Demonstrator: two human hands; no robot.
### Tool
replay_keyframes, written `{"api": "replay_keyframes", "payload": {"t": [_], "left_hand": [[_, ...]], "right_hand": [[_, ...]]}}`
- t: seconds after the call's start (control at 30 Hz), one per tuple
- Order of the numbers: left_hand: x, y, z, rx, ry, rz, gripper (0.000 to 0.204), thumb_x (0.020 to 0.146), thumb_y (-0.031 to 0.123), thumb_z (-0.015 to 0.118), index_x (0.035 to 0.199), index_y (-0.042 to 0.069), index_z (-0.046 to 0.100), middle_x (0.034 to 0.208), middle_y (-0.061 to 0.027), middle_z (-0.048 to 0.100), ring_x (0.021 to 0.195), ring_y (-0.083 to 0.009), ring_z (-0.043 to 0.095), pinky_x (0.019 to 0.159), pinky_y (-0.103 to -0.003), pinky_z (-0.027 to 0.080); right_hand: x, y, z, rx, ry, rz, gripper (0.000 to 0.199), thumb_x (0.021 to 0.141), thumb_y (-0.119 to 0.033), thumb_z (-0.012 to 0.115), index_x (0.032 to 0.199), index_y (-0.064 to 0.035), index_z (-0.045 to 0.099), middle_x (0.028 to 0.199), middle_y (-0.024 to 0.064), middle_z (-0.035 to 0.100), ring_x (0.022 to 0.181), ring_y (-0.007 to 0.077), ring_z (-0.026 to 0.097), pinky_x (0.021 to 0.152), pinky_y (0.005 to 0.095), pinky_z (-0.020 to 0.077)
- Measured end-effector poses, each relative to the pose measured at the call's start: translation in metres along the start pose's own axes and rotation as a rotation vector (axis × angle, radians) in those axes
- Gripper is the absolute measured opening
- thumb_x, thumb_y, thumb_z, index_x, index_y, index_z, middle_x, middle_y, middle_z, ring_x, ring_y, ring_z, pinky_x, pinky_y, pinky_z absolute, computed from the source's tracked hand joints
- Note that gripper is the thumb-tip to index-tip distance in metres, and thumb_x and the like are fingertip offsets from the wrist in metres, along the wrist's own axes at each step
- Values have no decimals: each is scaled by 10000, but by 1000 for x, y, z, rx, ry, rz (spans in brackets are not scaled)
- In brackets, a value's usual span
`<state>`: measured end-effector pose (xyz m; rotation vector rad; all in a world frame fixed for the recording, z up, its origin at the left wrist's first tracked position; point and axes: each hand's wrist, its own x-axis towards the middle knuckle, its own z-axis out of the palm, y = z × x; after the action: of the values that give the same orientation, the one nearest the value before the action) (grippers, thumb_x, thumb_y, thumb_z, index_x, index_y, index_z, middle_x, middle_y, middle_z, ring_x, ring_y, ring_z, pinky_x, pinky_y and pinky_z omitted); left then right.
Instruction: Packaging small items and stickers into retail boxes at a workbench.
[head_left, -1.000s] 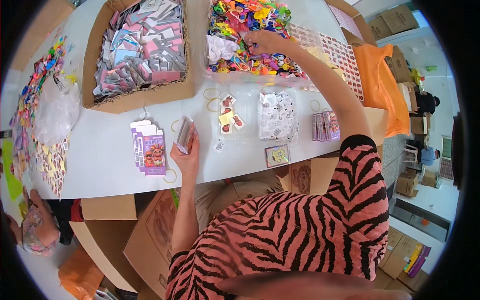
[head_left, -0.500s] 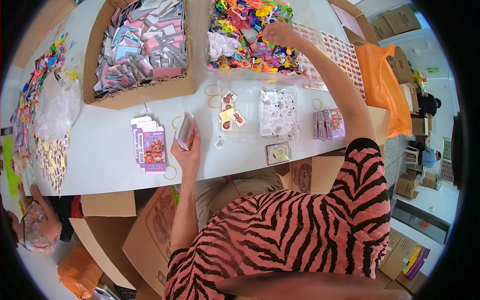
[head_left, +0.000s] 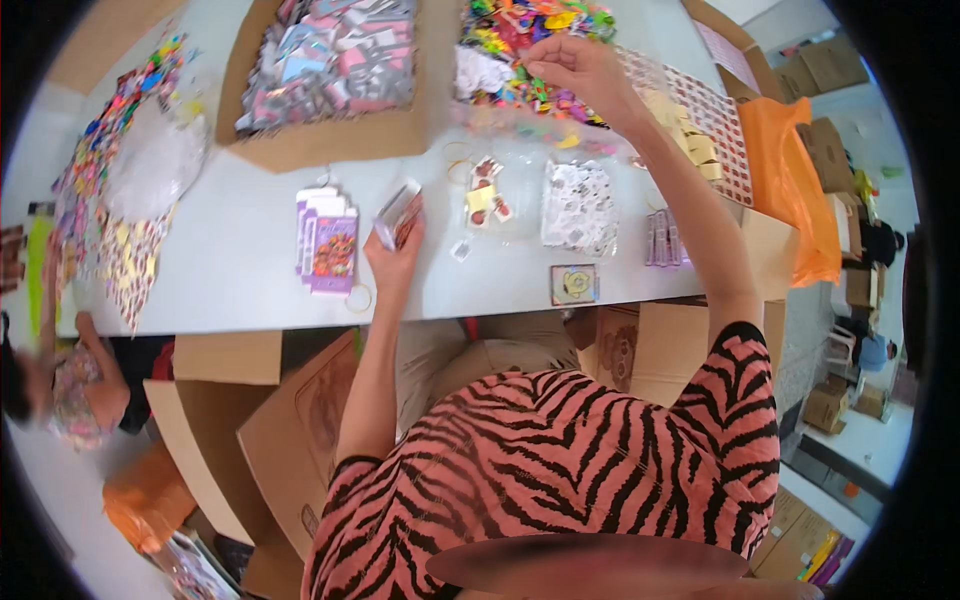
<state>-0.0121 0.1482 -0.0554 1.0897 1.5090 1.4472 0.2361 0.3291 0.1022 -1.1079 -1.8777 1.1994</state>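
Note:
My left hand (head_left: 392, 260) is closed around a small purple carton (head_left: 401, 212), held upright with its top open toward me, above the table's near side. Over the plastic bin of small colourful toys (head_left: 548, 100), my right hand (head_left: 585, 75) is raised with thumb and forefinger pinched together; whatever they hold, if anything, is too small to make out. Flat purple cartons (head_left: 334, 248) lie to the left of my left hand. Between my hands are a few small picture stickers (head_left: 484, 195) and a clear tray of white printed packets (head_left: 580, 208).
A big cardboard box (head_left: 330, 145) full of grey and pink cards stands at the far side. Filled purple cartons (head_left: 663, 238) and a square picture card (head_left: 574, 285) lie on the right. Sticker sheets (head_left: 730, 155) and an orange bag (head_left: 795, 190) are beyond. A co-worker (head_left: 85, 385) sits far left.
My right hand has lifted from among the toys and drawn back toward me, its fingers now pinched. The left hand still holds the carton. The whole view has shifted slightly.

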Motion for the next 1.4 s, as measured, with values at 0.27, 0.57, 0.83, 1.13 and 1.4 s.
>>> {"api": "replay_keyframes", "payload": {"t": [0.27,0.57,0.83,1.13,1.4], "left_hand": [[-29,51,-5,-284,-206,-53,276,771,26,693,1033,-33,632,940,-48,666,849,-96,597,763,-247,484],[-66,95,2,-145,-301,99,227,756,44,723,958,-14,639,866,-51,681,776,-95,625,690,-231,500],[-68,100,4,-121,-335,90,280,749,33,705,1005,-15,601,864,-44,658,779,-74,578,699,-240,487],[-78,113,-1,-221,-302,106,305,746,22,698,1034,-25,609,901,-69,661,811,-95,601,727,-240,500],[-81,111,-4,-61,-325,477,408,700,-15,720,1076,-40,565,1011,-126,633,846,-186,623,742,-309,509]], "right_hand": [[-83,-80,88,-4,-20,-417,139,825,-9,645,961,7,623,901,50,651,750,100,599,673,237,494],[-107,-78,115,-285,30,-927,178,713,-4,714,883,-10,660,850,98,647,750,216,638,635,287,526],[-113,-74,115,-419,-33,-991,203,702,-39,722,896,-18,665,885,102,639,761,221,633,649,309,531],[-132,-81,85,-328,32,-751,352,710,36,662,1051,3,582,1031,159,621,959,268,591,851,362,445],[-159,-44,107,-20,-132,-756,498,765,-5,659,1214,-50,448,1057,220,587,963,313,575,826,415,453]]}}
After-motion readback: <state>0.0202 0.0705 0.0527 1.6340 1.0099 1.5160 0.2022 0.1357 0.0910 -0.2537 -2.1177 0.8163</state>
